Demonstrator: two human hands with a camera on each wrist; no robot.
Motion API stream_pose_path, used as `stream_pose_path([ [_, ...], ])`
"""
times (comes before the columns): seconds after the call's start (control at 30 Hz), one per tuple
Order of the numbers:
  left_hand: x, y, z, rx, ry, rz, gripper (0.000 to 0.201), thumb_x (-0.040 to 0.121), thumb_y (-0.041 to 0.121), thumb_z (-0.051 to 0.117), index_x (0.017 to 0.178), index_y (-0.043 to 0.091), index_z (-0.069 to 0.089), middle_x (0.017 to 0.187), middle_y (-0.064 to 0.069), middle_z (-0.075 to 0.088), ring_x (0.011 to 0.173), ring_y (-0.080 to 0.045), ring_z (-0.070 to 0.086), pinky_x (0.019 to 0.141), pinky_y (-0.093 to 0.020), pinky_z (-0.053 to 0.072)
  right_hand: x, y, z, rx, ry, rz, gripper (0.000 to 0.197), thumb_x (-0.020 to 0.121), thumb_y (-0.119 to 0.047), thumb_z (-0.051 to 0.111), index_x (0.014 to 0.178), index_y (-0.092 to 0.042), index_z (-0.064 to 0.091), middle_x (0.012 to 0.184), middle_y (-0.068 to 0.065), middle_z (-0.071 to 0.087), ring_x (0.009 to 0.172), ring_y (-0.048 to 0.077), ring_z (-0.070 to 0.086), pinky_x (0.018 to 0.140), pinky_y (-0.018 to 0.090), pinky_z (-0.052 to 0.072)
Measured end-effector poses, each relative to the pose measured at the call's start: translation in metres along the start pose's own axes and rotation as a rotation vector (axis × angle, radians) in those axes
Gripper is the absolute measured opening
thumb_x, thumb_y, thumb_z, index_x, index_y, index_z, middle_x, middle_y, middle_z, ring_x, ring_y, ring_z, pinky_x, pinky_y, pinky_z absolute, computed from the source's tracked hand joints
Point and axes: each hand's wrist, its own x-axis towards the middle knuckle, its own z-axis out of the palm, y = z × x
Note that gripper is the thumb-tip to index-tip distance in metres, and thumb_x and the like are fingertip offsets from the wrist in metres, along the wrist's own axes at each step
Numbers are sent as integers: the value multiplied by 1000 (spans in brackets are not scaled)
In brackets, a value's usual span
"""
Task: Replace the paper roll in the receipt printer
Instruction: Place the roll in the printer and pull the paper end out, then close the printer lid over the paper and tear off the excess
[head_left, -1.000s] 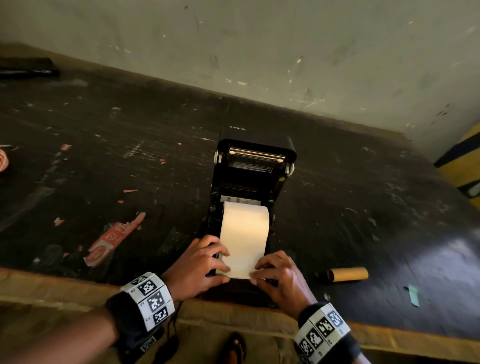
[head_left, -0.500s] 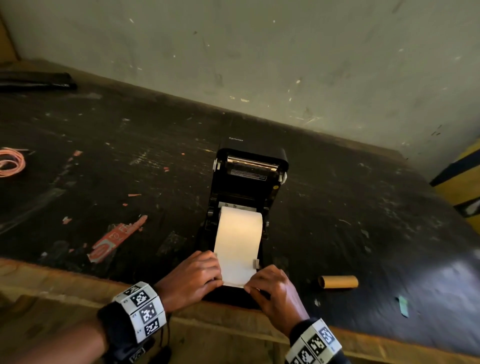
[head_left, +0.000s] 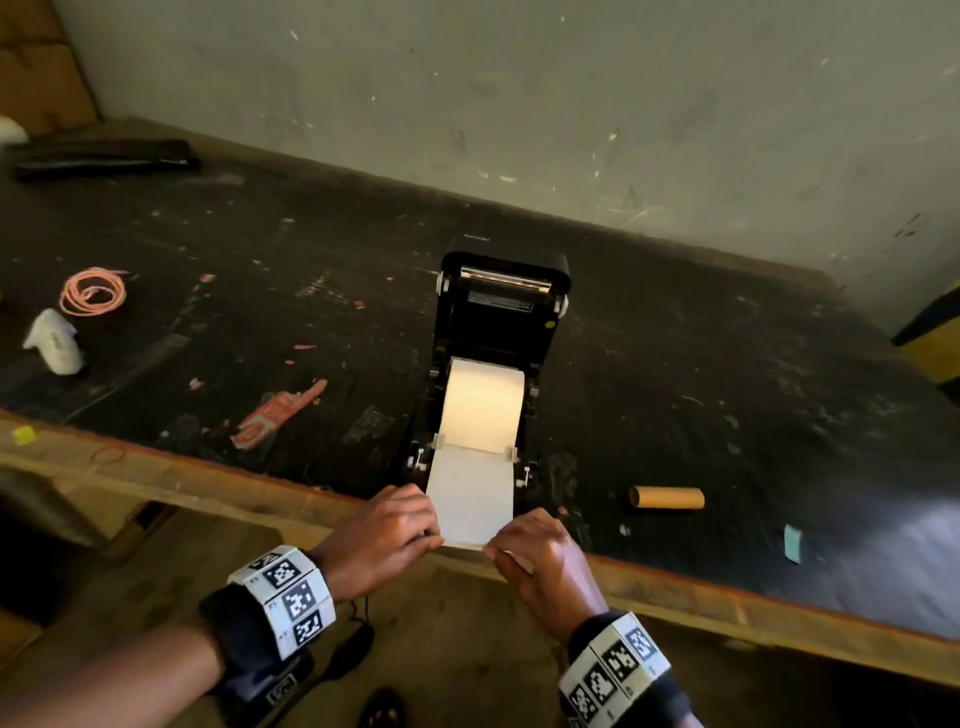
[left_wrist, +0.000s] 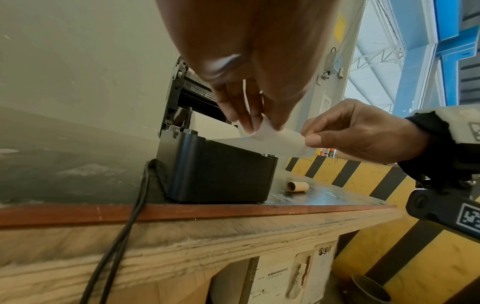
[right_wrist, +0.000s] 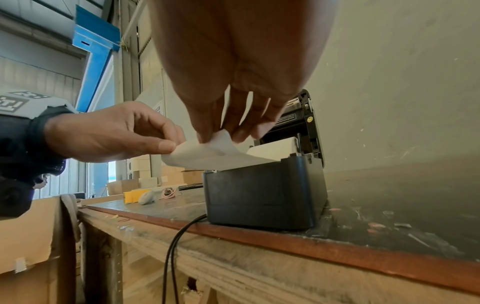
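Note:
A black receipt printer (head_left: 498, 332) stands on the dark table with its lid up. A white paper roll (head_left: 485, 400) sits in its bay. The paper's loose end (head_left: 470, 499) runs forward under two small guides and out past the table's front edge. My left hand (head_left: 384, 540) pinches the strip's left corner and my right hand (head_left: 540, 561) pinches its right corner. Both wrist views show the paper end (left_wrist: 275, 142) (right_wrist: 207, 154) held between thumb and fingers above the printer's front (left_wrist: 221, 174) (right_wrist: 265, 195).
An empty brown cardboard core (head_left: 666, 497) lies on the table right of the printer. A red torn wrapper (head_left: 278, 413), a coil of pink cord (head_left: 93, 291) and a white lump (head_left: 54, 340) lie to the left. Black cables (left_wrist: 122, 236) hang over the table's wooden edge (head_left: 208, 483).
Both hands have drawn the paper end toward me, so a longer strip now reaches over the table's edge. The head camera has risen and tilted, showing more of the table's left.

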Motion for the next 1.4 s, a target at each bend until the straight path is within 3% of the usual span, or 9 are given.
stream_pose_path([
  [0.3,-14,11,0,-2,-95,-110,48,85,52,33,92,18,65,95,3,62,94,-7,48,86,-30,39,-10,1,1,6,-81,5,17,86,-29,57,91,-21,72,92,-3,71,90,12,56,77,24,46],
  [0.47,8,2,-22,-44,28,-194,74,77,74,19,109,22,62,105,13,56,101,8,38,89,-6,27,13,16,-18,-21,-66,72,45,85,-55,41,109,-25,66,112,-7,68,109,9,53,94,34,47],
  [0.53,30,-13,-36,-34,105,-210,75,76,76,19,118,26,57,116,17,51,110,11,34,98,-14,30,35,26,-33,-66,-90,132,65,80,-69,32,127,-30,52,137,-9,49,129,9,37,110,38,32],
  [0.63,71,-37,-61,-14,217,-199,68,80,70,30,129,26,48,130,17,43,125,6,27,105,-27,29,77,43,-57,-135,-118,194,80,73,-76,15,143,-37,20,150,-12,8,141,11,5,114,36,5],
  [0.73,117,-58,-86,6,303,-192,68,81,63,35,135,24,40,140,12,35,133,0,20,108,-26,20,124,57,-82,-172,-9,229,79,76,-75,18,145,-37,11,157,-1,5,144,19,0,115,41,3],
  [0.9,197,-90,-116,-96,417,-249,75,77,66,34,139,23,34,149,-1,31,138,-10,18,114,-35,20,204,76,-123,-169,118,253,70,82,-68,25,144,-38,14,158,3,8,144,20,0,114,39,2],
  [1.23,281,-144,-142,-48,200,-283,92,63,87,26,133,30,41,150,-1,30,140,-16,13,114,-43,17,290,105,-149,-129,-27,384,55,89,-59,36,140,-38,32,157,4,14,144,22,2,115,44,1],
  [1.33,283,-146,-144,-162,107,-366,63,77,65,48,132,33,43,151,-2,26,140,-15,10,114,-43,14,292,105,-151,-54,-74,445,57,87,-60,43,139,-38,34,156,3,17,144,22,5,114,46,3],
  [1.4,280,-147,-142,-238,86,-365,64,72,71,48,126,38,47,150,-2,29,140,-15,14,113,-39,15,290,102,-153,12,-81,464,56,86,-58,46,137,-38,36,155,3,20,143,21,7,114,46,4],
])
